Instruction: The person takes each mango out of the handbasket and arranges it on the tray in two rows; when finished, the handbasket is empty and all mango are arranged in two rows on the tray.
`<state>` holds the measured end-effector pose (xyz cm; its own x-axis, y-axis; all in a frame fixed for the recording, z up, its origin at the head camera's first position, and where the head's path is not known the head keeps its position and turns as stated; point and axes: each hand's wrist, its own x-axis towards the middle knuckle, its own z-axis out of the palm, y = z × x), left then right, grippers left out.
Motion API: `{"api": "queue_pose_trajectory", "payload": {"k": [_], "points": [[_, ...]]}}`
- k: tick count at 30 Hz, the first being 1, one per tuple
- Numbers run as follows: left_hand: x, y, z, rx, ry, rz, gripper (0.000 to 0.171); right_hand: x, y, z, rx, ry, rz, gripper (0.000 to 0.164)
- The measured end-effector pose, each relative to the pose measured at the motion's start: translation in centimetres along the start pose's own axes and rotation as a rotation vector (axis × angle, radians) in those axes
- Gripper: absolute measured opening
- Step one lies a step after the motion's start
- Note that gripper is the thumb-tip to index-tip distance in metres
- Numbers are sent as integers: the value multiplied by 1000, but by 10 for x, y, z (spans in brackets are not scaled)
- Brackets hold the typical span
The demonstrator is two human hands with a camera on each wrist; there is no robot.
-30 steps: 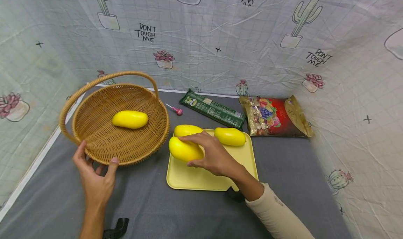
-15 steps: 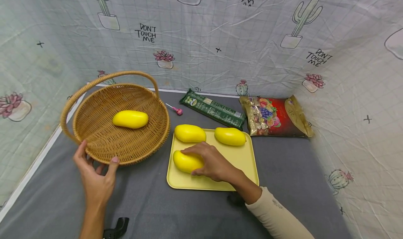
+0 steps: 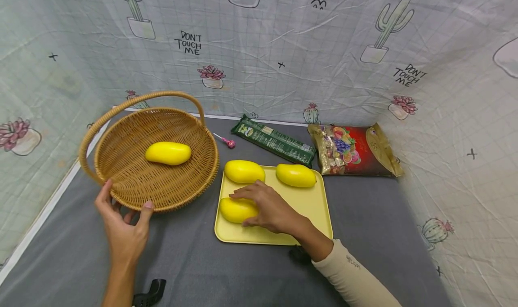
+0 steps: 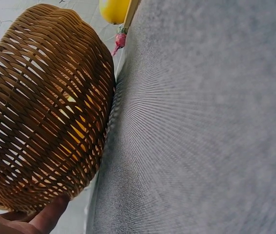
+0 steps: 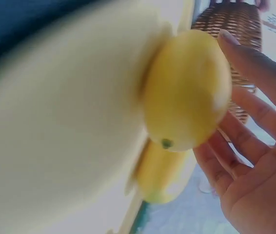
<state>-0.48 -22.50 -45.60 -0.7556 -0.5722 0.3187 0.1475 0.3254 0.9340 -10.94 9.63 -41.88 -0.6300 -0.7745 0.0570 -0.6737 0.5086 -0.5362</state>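
My left hand (image 3: 124, 228) holds the near rim of a round wicker basket (image 3: 133, 188), thumb and fingers at its edge. A yellow mango (image 3: 167, 153) lies inside the basket; in the left wrist view only bits of yellow show through the weave (image 4: 40, 97). A second mango (image 3: 236, 210) rests on the front left of the yellow tray (image 3: 279, 239). Over that fruit's right end my right hand (image 3: 273, 210) hovers with fingers spread and loosely bent. The right wrist view shows the palm (image 5: 260, 190) beside the mango (image 5: 187, 92), not wrapped round it.
Two more mangoes, a left one (image 3: 244, 171) and a right one (image 3: 296, 175), lie along the tray's back. Behind stand a pink lollipop (image 3: 229, 143), a long green packet (image 3: 275, 140) and a red-gold candy bag (image 3: 356, 149). A patterned cloth wall (image 3: 259, 73) encloses the grey table.
The mango in my right hand has come down onto the front left of the tray. The right fingers have since loosened from it. My left hand and the basket stay almost still.
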Motion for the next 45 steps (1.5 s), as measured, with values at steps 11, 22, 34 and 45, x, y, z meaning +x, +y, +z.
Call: {"api": "queue_pose_trajectory", "payload": {"k": [11,22,34,45], "points": [[1,0,-1,6,4,-12,95,25,-32,-33,63,135,-61,69],[-1,0,-1,-7,2,-18,93,72,-66,-45,54,176,-114,70],[0,1,-1,9,4,-10,93,130,-84,-38,12,130,-93,79],[0,2,-2,20,-9,-41,93,177,-81,-24,-30,51,-47,79]]}}
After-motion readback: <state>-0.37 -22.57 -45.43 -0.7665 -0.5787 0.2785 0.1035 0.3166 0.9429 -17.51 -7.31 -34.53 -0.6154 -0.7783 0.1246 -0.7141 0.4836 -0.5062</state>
